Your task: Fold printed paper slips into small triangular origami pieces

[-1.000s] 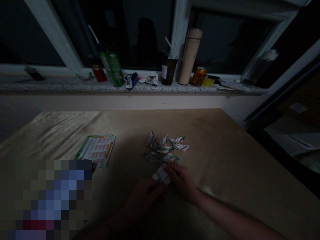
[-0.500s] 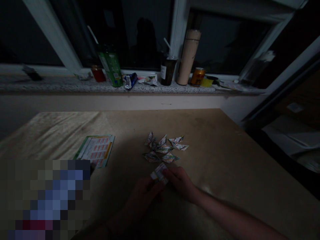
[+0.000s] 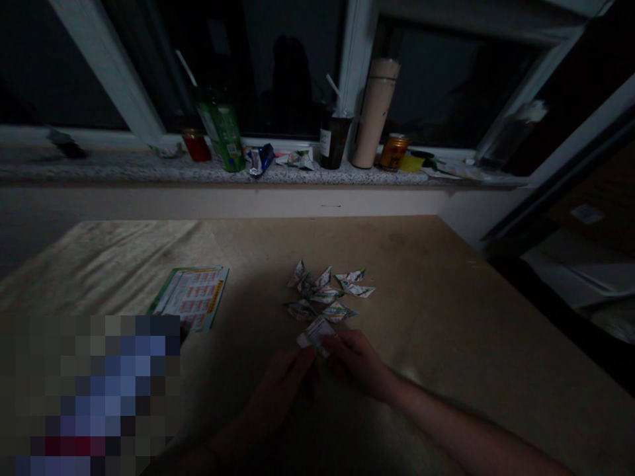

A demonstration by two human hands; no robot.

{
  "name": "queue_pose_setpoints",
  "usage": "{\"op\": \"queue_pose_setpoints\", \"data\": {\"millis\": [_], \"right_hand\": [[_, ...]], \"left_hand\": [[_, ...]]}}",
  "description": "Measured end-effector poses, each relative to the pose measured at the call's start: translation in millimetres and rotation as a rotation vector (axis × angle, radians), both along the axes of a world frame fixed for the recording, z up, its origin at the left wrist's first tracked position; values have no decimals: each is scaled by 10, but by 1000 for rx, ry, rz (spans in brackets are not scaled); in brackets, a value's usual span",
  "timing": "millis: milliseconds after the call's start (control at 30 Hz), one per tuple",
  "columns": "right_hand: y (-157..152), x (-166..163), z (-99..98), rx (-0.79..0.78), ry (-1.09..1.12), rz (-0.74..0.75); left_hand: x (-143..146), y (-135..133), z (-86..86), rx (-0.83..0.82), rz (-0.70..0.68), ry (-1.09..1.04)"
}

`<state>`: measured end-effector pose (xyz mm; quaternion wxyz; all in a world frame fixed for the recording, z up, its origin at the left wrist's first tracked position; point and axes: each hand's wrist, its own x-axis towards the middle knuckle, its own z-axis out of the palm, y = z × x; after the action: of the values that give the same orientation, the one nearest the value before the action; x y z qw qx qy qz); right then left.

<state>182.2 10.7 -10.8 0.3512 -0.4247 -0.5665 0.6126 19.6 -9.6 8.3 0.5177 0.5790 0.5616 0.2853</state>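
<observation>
A small printed paper slip [image 3: 315, 331] is pinched between both my hands just above the brown table [image 3: 446, 311]. My left hand [image 3: 285, 383] grips its near left edge with closed fingers. My right hand [image 3: 358, 360] grips its right side, fingers curled. Just beyond the slip lies a cluster of several small folded paper pieces [image 3: 325, 294]. The room is dim.
A green-edged printed sheet [image 3: 192, 297] lies on the table to the left, beside a blurred patch. On the windowsill [image 3: 149, 168] stand a green bottle [image 3: 221, 132], a red jar [image 3: 196, 145], a dark cup [image 3: 333, 139], a tall beige flask [image 3: 374, 112] and a can [image 3: 394, 152].
Both hands with the slip have shifted slightly away from me, toward the folded pieces. The slip has turned a little between the fingers.
</observation>
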Motion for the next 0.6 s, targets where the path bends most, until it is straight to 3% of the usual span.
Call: {"op": "queue_pose_setpoints", "data": {"millis": [100, 300, 600], "right_hand": [[-10, 6, 6, -11, 6, 15], [-21, 18, 3, 18, -9, 25], [-15, -23, 87, 15, 28, 194]], "left_hand": [[-36, -15, -39, 52, 94, 3], [-41, 14, -44, 74, 12, 20], [-13, 35, 31, 121, 77, -17]]}}
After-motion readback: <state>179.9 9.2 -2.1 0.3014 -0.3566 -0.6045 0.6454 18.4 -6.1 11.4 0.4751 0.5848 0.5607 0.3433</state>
